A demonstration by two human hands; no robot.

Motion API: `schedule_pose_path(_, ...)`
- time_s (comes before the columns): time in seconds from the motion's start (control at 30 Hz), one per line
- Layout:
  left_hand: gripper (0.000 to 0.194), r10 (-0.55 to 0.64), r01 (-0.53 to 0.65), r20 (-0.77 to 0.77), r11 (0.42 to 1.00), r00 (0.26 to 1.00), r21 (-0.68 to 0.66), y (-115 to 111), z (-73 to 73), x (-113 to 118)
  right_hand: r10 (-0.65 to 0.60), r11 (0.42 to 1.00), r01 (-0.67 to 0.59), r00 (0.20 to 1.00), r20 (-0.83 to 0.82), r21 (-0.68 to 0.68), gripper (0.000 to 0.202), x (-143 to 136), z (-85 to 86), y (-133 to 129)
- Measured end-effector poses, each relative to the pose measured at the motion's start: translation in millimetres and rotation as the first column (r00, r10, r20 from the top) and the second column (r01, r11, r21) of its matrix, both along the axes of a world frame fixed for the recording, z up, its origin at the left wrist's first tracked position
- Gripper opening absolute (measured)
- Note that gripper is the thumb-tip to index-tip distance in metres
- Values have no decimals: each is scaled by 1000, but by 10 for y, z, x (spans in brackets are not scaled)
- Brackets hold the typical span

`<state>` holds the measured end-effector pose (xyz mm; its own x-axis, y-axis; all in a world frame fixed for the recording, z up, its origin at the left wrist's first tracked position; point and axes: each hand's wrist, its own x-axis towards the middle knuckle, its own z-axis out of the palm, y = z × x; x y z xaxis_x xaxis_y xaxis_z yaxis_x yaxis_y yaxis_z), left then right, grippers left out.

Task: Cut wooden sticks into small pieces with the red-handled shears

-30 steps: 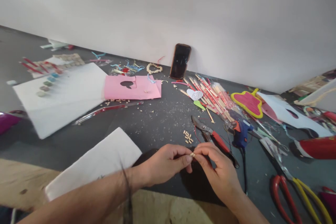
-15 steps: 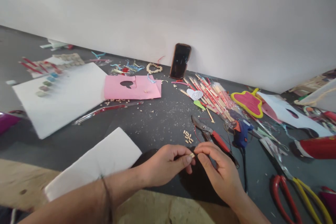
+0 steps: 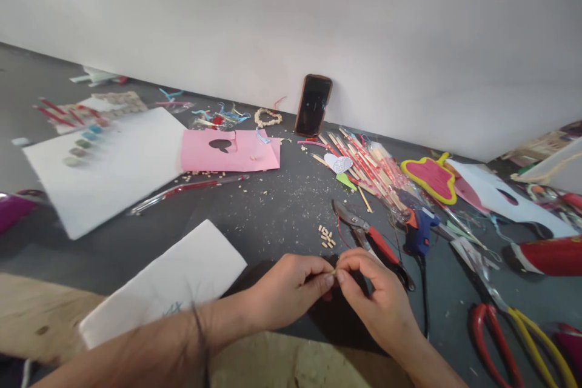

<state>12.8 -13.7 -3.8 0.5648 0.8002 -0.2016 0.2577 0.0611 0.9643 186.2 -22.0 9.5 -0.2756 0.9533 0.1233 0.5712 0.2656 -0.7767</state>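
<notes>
My left hand [image 3: 291,288] pinches a small pale wooden piece [image 3: 334,273] between thumb and forefinger, low in the middle of the view. The fingertips of my right hand [image 3: 375,291] meet it there, closed at the same piece; whether they grip anything more is too small to tell. Just beyond the fingers, a little group of short wooden pieces [image 3: 326,236] lies on the dark table [image 3: 273,218]. Right of that group are pruning shears [image 3: 377,239] with red handles.
A phone [image 3: 313,105] leans on the wall. Wrapped chopsticks [image 3: 364,163], a blue glue gun [image 3: 421,230] and large scissors [image 3: 498,309] lie to the right. White boards [image 3: 177,273] and a pink card [image 3: 204,151] are on the left.
My right hand has moved slightly left, and its fingertips now touch the small piece in my left hand. My left hand has shifted a little.
</notes>
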Motion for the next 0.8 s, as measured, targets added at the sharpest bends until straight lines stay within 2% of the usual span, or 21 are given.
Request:
schedule_pose_path(0.2, 21, 94, -45, 180, 964, 979, -261, -5, -16, 34, -26, 997, 24, 999, -35, -70, 11, 11, 15, 24)
schedule_pose_path(0.5, 23, 130, -66, 189, 948, 973, -313, 9, 25, 46, -31, 987, 23, 999, -44, -159, 13, 17, 4, 16)
schedule_pose_path(0.8, 22, 178, -82, 184, 896, 967, -436, -8, 26, 83, -68, 963, 49, 996, -64, -265, 16, -18, 1, 11)
